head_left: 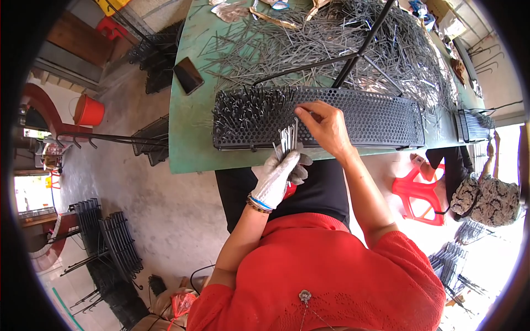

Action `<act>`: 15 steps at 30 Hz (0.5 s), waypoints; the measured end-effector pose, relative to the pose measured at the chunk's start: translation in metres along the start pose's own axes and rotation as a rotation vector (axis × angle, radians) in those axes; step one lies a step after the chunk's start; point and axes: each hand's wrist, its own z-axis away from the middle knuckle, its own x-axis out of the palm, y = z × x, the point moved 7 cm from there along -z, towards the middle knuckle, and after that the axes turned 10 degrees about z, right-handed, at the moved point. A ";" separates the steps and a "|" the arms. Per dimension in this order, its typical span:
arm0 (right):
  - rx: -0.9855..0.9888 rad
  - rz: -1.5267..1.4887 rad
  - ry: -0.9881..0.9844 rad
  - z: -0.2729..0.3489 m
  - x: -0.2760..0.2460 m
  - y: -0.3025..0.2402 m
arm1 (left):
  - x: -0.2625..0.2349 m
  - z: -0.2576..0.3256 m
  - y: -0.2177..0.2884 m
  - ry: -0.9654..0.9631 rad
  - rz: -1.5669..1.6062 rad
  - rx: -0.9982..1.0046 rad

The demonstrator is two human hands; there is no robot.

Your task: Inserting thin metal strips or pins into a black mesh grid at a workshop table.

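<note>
My left hand (274, 181), in a whitish work glove, is closed round a bundle of thin metal rods (287, 138) that stick up from the fist. Just above them, my bare right hand (329, 128) has its thumb and forefinger pinched together over a long black perforated metal tray (375, 124). Whatever is between those fingertips is too small to make out. The left part of the tray is crowded with upright dark rods (243, 116) standing in its holes. To the right, the holes show bare.
A big pile of loose rods (353, 41) covers the far side of the green table (187, 146). A black metal frame (356, 57) rises over it. A dark flat phone-like object (188, 75) lies at the left edge. Another person (486, 198) sits at right beside a red stool (419, 193).
</note>
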 end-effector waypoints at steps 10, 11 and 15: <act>-0.167 0.026 0.147 -0.020 -0.006 -0.006 | -0.005 -0.001 -0.013 0.059 -0.015 -0.050; -0.246 0.082 0.145 -0.022 0.000 -0.004 | -0.003 -0.001 -0.013 0.057 -0.018 -0.051; -0.303 0.115 0.143 -0.022 0.019 -0.005 | -0.002 0.000 -0.014 0.066 -0.008 -0.075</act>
